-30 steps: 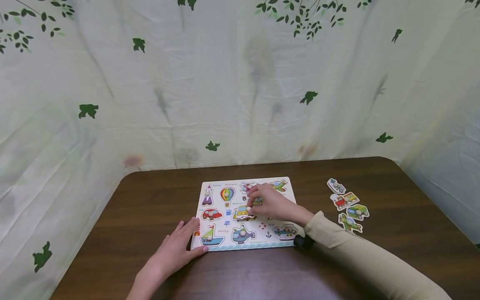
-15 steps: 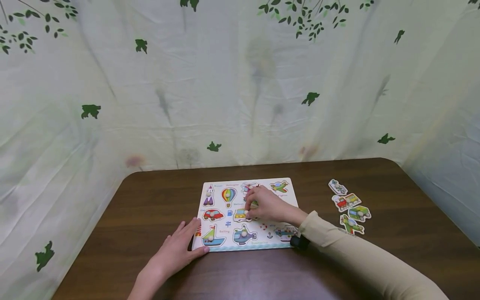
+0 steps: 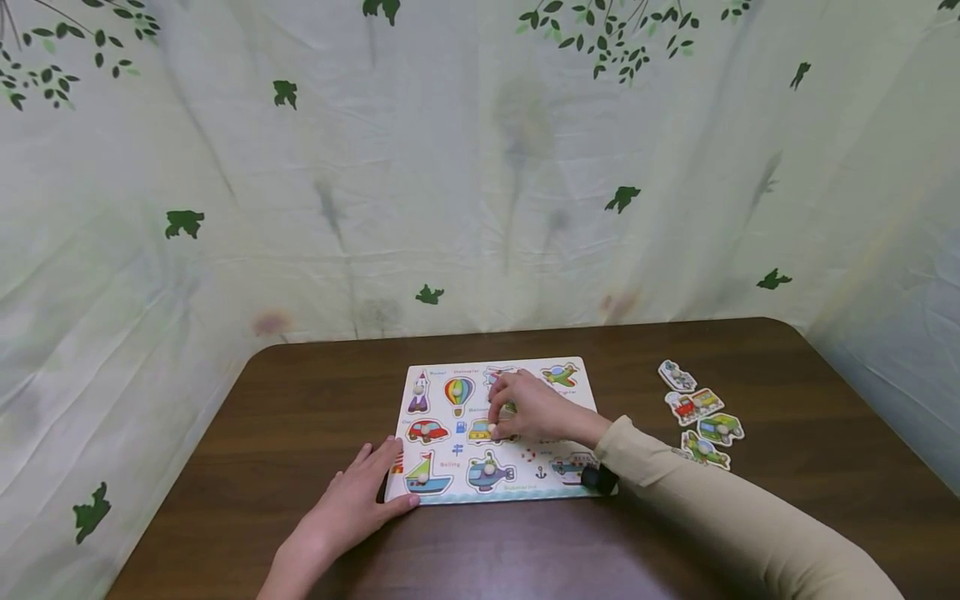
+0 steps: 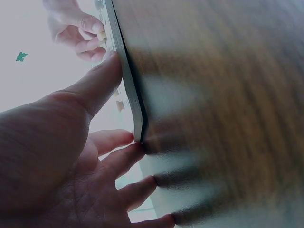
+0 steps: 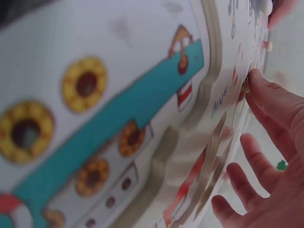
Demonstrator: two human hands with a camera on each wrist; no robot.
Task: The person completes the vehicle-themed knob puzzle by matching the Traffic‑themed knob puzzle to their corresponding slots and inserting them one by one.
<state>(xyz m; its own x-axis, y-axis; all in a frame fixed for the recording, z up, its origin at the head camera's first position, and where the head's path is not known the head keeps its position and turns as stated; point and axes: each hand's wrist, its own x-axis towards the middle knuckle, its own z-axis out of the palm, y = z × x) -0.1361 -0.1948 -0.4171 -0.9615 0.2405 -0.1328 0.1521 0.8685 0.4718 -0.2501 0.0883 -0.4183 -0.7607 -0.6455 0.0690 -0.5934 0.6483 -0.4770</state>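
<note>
A white peg puzzle board [image 3: 525,497] with vehicle pictures lies on the brown table. My right hand [image 3: 540,408] is over its middle, thumb and index fingertip pinching the knob of the yellow bus piece [image 3: 478,432], which lies at the bus spot. The hand covers part of the bus and the board behind it. At the board's left edge rests my left hand [image 3: 348,500], thumb on the near corner and fingers spread along the side. The left wrist view shows that thumb [image 4: 102,78] on the board's edge, with other fingertips touching the tabletop.
Several loose puzzle pieces lie to the right, among them a red train [image 3: 692,406] and a green vehicle [image 3: 720,428]. A red car [image 3: 427,430], balloon [image 3: 458,392] and submarine [image 3: 487,473] show on the board. A black wrist camera [image 3: 600,478] overlaps the ship picture.
My right hand has shifted slightly left over the bus, its fingertips staying at the knob. The left hand holds its place at the board's edge. The head view has tilted a little.
</note>
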